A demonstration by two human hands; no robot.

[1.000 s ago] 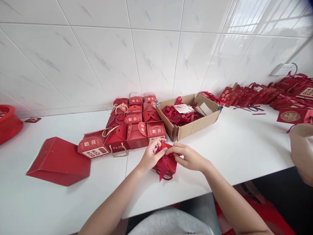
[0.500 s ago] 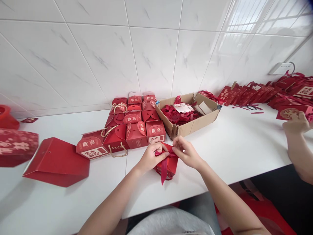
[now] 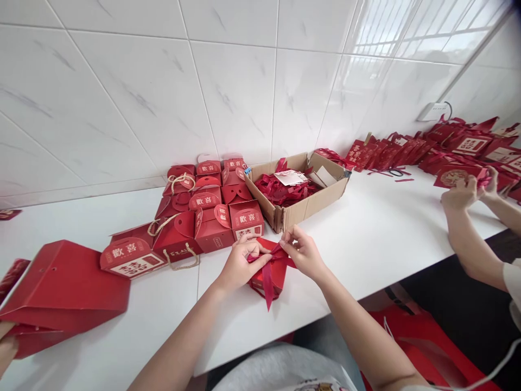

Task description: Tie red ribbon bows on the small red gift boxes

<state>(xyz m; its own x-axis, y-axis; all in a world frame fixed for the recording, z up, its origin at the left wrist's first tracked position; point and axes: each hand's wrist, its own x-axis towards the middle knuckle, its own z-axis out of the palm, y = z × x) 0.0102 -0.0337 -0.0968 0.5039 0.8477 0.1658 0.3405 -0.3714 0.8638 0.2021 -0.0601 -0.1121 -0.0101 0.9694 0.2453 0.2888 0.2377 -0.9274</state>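
A small red gift box [image 3: 272,278] stands on the white table [image 3: 382,233] just in front of me. A dark red ribbon [image 3: 267,282] runs across its top and hangs down its front. My left hand [image 3: 240,263] pinches the ribbon at the box's left top. My right hand [image 3: 301,251] pinches the ribbon at the right top. Both hands are closed on the ribbon, close together over the box.
Several finished red boxes [image 3: 203,217] sit behind. A cardboard box [image 3: 301,203] holds red ribbons. A flat red bag [image 3: 61,290] lies at left, a finger at its corner. At right another person's hands [image 3: 468,190] handle red packaging beside several flat red boxes [image 3: 448,146].
My view has swung to the right, so everything sits further left. My hands have pulled the ribbon across the box top. The other person's hands have reached up to the red packaging at right.
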